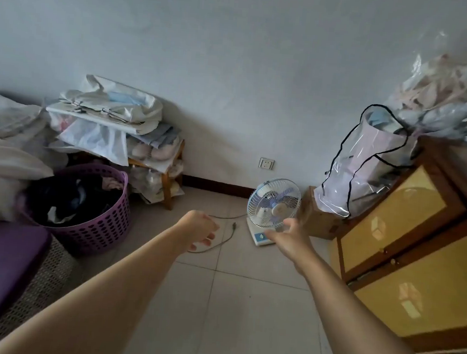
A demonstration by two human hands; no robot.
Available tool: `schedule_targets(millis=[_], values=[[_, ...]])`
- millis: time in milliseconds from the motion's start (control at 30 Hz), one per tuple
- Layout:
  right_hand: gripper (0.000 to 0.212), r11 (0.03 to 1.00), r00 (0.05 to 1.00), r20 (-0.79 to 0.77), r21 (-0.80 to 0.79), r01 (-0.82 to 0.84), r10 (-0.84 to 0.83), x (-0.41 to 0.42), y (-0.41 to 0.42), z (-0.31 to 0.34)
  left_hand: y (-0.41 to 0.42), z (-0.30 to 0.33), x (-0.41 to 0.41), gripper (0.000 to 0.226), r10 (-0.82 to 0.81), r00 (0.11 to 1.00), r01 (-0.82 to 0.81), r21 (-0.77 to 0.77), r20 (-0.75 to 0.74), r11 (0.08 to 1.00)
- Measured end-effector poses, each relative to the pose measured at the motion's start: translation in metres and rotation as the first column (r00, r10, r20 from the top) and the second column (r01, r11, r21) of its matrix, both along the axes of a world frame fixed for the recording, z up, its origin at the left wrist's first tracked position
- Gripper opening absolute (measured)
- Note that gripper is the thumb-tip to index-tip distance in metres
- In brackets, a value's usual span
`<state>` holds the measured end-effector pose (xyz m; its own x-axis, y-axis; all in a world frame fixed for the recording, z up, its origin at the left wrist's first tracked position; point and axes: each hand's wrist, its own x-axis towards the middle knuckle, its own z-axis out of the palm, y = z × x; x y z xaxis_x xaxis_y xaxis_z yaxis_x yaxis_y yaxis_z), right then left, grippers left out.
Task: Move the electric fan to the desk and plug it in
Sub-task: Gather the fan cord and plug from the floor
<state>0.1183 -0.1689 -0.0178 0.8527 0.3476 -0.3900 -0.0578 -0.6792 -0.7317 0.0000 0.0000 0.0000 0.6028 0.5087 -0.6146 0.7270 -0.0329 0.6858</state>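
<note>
A small white electric fan (273, 202) with blue blades stands on the tiled floor by the wall, on a square white base (258, 236). Its grey cord (226, 239) lies loose on the tiles to its left, ending in a dark plug (234, 225). My right hand (289, 237) is stretched out in front of the fan's lower grille, fingers apart, holding nothing. My left hand (199, 227) is extended over the cord with fingers curled loosely, nothing in it. No desk is in view.
A wall socket (266, 163) sits low on the wall above the fan. A purple laundry basket (89, 221) and a cluttered wooden shelf (167, 183) stand left. A cardboard box (318, 220), a clear bag (367, 170) and a yellow-fronted wooden cabinet (406, 238) stand right.
</note>
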Motion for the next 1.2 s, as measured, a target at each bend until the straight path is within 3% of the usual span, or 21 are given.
schedule_targets(millis=[267,500,700,1033,1200], values=[[0.072,0.999,0.997,-0.066,-0.008,-0.046,0.045,0.091,0.048,-0.032,0.039,-0.035,0.09,0.023,0.116,0.992,-0.116,0.001,-0.039,0.993],[0.069,0.991,0.984,-0.128,-0.037,-0.131,0.126,0.176,0.107,-0.066,0.079,-0.069,0.171,0.01,0.179,0.981,-0.179,0.007,-0.076,0.984],[0.066,0.985,0.978,-0.179,-0.115,-0.131,0.109,0.217,0.15,-0.095,0.12,-0.104,0.213,0.013,0.201,0.971,-0.208,-0.045,-0.126,0.977],[0.07,0.988,0.97,-0.242,-0.138,-0.068,0.033,0.266,0.222,-0.187,0.204,-0.194,0.279,0.012,0.047,0.988,-0.056,-0.062,-0.148,0.996],[0.069,0.987,0.96,-0.281,-0.149,-0.058,0.014,0.284,0.243,-0.258,0.221,-0.268,0.297,0.01,0.067,0.978,-0.086,-0.091,-0.198,0.992]])
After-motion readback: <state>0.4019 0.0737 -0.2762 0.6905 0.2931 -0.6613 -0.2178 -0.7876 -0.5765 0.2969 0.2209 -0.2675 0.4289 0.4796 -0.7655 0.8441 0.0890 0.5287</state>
